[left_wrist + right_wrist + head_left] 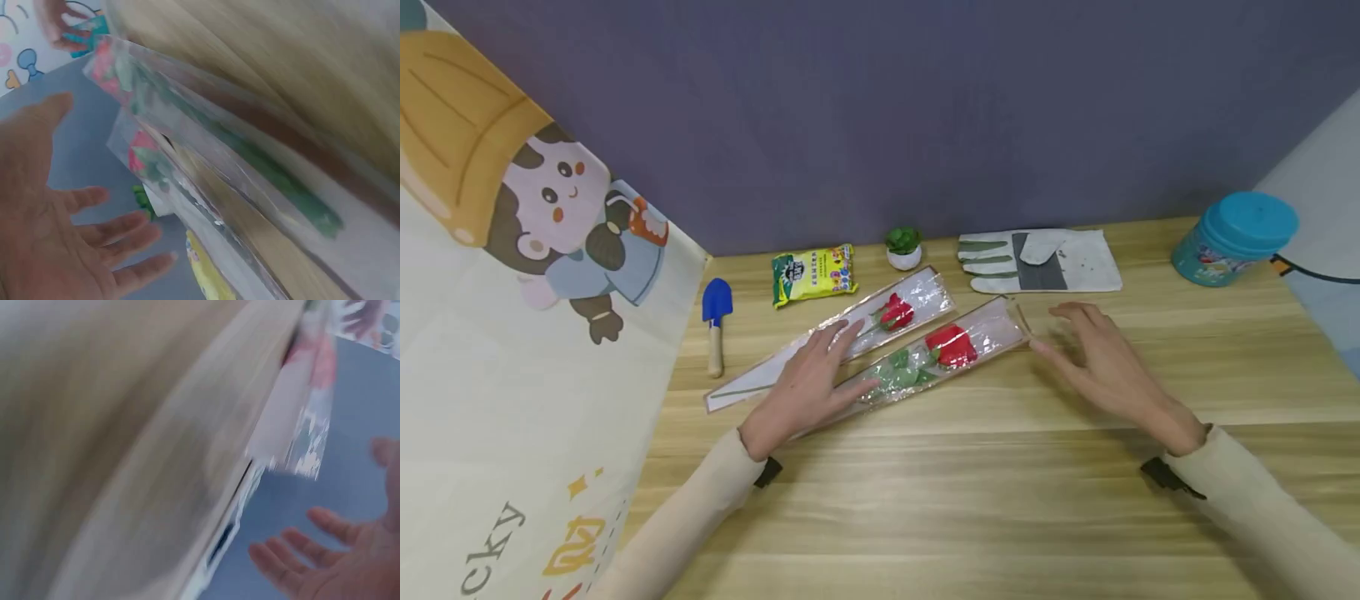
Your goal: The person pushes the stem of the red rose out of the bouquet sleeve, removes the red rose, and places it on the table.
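Note:
Two red roses lie side by side on the wooden table [1000, 500], each in a clear sleeve. The far rose [895, 312] and the near rose [951, 346] point up to the right. My left hand [831, 362] rests flat with straight fingers across the lower parts of both sleeves. In the left wrist view the open palm [56, 244] sits beside the sleeved roses [140, 156]. My right hand [1078, 346] hovers open and blurred just right of the near sleeve's top end, holding nothing. The right wrist view shows its spread fingers [337, 562] near a blurred sleeve end [306, 425].
At the back of the table lie a blue trowel [716, 321], a yellow-green packet [814, 275], a small potted plant [903, 247] and a work glove [1037, 260]. A teal lidded tub [1234, 237] stands far right. A cartoon cloth [512, 333] covers the left side.

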Action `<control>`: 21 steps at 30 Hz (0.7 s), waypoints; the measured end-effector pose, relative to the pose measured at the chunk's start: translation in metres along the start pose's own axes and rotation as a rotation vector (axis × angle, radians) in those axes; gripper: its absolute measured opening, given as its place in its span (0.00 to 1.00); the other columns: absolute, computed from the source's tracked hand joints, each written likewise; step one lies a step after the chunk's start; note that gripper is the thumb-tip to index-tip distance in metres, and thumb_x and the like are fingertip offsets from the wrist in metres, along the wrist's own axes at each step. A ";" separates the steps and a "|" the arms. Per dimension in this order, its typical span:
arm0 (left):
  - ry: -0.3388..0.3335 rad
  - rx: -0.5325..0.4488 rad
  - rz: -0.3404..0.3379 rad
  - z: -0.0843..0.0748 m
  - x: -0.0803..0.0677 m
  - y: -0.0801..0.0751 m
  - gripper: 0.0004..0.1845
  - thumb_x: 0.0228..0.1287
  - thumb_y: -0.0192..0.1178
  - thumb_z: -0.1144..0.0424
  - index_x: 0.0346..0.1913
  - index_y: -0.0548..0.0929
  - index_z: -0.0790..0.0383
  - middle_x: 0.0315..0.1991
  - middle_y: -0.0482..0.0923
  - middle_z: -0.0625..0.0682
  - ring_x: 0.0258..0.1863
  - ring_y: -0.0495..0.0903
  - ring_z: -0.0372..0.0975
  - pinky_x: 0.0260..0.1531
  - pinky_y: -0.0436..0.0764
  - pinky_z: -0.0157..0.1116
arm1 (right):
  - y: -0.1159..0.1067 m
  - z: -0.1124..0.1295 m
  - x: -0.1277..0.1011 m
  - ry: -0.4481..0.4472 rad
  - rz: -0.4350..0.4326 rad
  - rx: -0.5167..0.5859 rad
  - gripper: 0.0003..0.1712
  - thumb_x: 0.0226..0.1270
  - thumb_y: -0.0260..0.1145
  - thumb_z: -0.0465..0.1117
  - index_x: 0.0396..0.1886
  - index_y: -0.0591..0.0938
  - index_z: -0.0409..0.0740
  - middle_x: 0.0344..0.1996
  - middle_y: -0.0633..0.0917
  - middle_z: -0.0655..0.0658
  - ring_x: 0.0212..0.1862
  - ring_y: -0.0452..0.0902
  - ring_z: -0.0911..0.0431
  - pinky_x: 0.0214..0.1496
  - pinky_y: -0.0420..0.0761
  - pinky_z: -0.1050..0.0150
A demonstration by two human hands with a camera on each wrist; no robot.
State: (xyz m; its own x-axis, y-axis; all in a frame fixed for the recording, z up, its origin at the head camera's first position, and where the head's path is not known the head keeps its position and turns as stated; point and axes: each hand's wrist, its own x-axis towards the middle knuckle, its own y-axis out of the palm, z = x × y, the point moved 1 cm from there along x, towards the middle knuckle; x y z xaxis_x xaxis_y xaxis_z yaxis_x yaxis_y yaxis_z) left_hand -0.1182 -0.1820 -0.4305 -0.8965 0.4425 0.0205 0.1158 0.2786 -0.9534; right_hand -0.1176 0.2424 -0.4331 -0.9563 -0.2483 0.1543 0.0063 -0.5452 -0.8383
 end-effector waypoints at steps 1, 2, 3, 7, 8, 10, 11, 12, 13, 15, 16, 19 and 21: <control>-0.005 -0.020 -0.002 -0.001 -0.001 -0.001 0.49 0.68 0.53 0.25 0.83 0.56 0.46 0.77 0.65 0.58 0.76 0.68 0.54 0.70 0.77 0.58 | 0.000 0.002 -0.001 0.029 -0.002 0.045 0.36 0.75 0.65 0.57 0.70 0.73 0.38 0.67 0.77 0.31 0.63 0.76 0.34 0.60 0.80 0.34; -0.015 -0.040 0.001 -0.003 -0.001 -0.002 0.47 0.69 0.54 0.26 0.82 0.60 0.48 0.75 0.69 0.58 0.73 0.71 0.53 0.67 0.80 0.57 | 0.001 0.003 -0.002 0.054 -0.007 0.078 0.33 0.75 0.66 0.56 0.65 0.76 0.36 0.62 0.81 0.31 0.58 0.81 0.36 0.57 0.82 0.42; -0.024 -0.064 0.009 -0.004 -0.002 -0.002 0.45 0.69 0.55 0.28 0.80 0.63 0.50 0.72 0.72 0.57 0.71 0.73 0.52 0.64 0.82 0.57 | 0.001 0.004 -0.003 0.086 0.002 0.108 0.30 0.75 0.66 0.56 0.61 0.77 0.36 0.57 0.84 0.32 0.53 0.83 0.39 0.52 0.84 0.49; -0.060 -0.121 0.096 -0.009 -0.004 -0.002 0.42 0.69 0.58 0.30 0.77 0.70 0.52 0.69 0.76 0.56 0.68 0.76 0.51 0.66 0.81 0.54 | 0.005 0.008 -0.005 0.208 0.088 0.247 0.21 0.77 0.65 0.52 0.51 0.81 0.37 0.46 0.89 0.34 0.42 0.87 0.53 0.38 0.82 0.69; -0.068 -0.129 0.123 -0.010 -0.005 -0.001 0.42 0.69 0.59 0.30 0.77 0.70 0.51 0.70 0.75 0.56 0.69 0.75 0.51 0.68 0.80 0.54 | 0.007 0.010 -0.004 0.237 0.129 0.308 0.20 0.78 0.64 0.50 0.51 0.80 0.35 0.47 0.89 0.33 0.42 0.87 0.56 0.38 0.83 0.71; -0.068 -0.133 0.171 -0.012 -0.005 0.000 0.43 0.68 0.60 0.30 0.78 0.68 0.51 0.71 0.74 0.57 0.71 0.73 0.53 0.71 0.77 0.54 | 0.012 0.013 -0.003 0.291 0.216 0.461 0.20 0.80 0.61 0.46 0.54 0.78 0.31 0.50 0.88 0.30 0.42 0.87 0.62 0.41 0.88 0.71; -0.068 -0.132 0.187 -0.013 -0.005 0.000 0.44 0.67 0.60 0.30 0.78 0.68 0.51 0.72 0.73 0.57 0.72 0.72 0.53 0.73 0.76 0.55 | 0.015 0.015 -0.002 0.317 0.258 0.545 0.21 0.81 0.60 0.44 0.56 0.77 0.28 0.52 0.87 0.29 0.43 0.86 0.63 0.44 0.89 0.69; -0.065 -0.132 0.195 -0.014 -0.005 0.000 0.44 0.67 0.60 0.30 0.78 0.67 0.51 0.72 0.73 0.58 0.73 0.72 0.54 0.73 0.75 0.55 | 0.018 0.017 -0.002 0.341 0.301 0.626 0.21 0.82 0.58 0.43 0.58 0.75 0.26 0.53 0.87 0.29 0.44 0.87 0.64 0.48 0.90 0.68; -0.065 -0.128 0.201 -0.015 -0.004 0.001 0.44 0.67 0.61 0.31 0.79 0.67 0.51 0.72 0.73 0.58 0.72 0.73 0.54 0.73 0.75 0.55 | 0.021 0.019 -0.002 0.368 0.343 0.708 0.22 0.82 0.57 0.42 0.59 0.73 0.25 0.52 0.87 0.30 0.45 0.87 0.65 0.51 0.91 0.66; -0.053 -0.126 0.197 -0.016 -0.003 0.002 0.44 0.67 0.62 0.32 0.78 0.68 0.53 0.70 0.75 0.58 0.70 0.75 0.53 0.71 0.77 0.54 | 0.028 0.024 -0.002 0.415 0.421 0.853 0.24 0.83 0.55 0.41 0.62 0.70 0.23 0.53 0.87 0.33 0.47 0.87 0.63 0.54 0.91 0.64; -0.051 -0.125 0.194 -0.017 -0.002 0.003 0.44 0.67 0.63 0.33 0.78 0.68 0.54 0.70 0.76 0.58 0.69 0.75 0.53 0.71 0.78 0.54 | 0.032 0.026 -0.002 0.430 0.452 0.902 0.24 0.84 0.54 0.41 0.63 0.68 0.22 0.53 0.87 0.35 0.48 0.88 0.63 0.56 0.90 0.64; -0.043 -0.109 0.187 -0.019 0.000 0.005 0.43 0.67 0.65 0.35 0.77 0.70 0.54 0.69 0.77 0.57 0.68 0.77 0.51 0.69 0.79 0.52 | 0.041 0.033 -0.002 0.472 0.532 1.015 0.27 0.85 0.49 0.41 0.68 0.64 0.22 0.57 0.86 0.34 0.52 0.88 0.60 0.61 0.88 0.62; -0.035 -0.098 0.178 -0.019 0.002 0.007 0.42 0.66 0.67 0.36 0.76 0.71 0.55 0.68 0.78 0.57 0.67 0.77 0.50 0.69 0.79 0.51 | 0.047 0.037 -0.002 0.484 0.566 1.059 0.28 0.86 0.47 0.41 0.71 0.62 0.21 0.62 0.83 0.29 0.55 0.87 0.58 0.64 0.87 0.61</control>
State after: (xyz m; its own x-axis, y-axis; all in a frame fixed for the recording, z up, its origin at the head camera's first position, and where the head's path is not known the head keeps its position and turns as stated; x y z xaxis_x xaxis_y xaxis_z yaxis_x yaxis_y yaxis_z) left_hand -0.1105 -0.1629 -0.4311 -0.8723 0.4626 -0.1582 0.3134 0.2808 -0.9071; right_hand -0.1047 0.1873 -0.4536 -0.7512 -0.4592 -0.4741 0.4564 -0.8803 0.1295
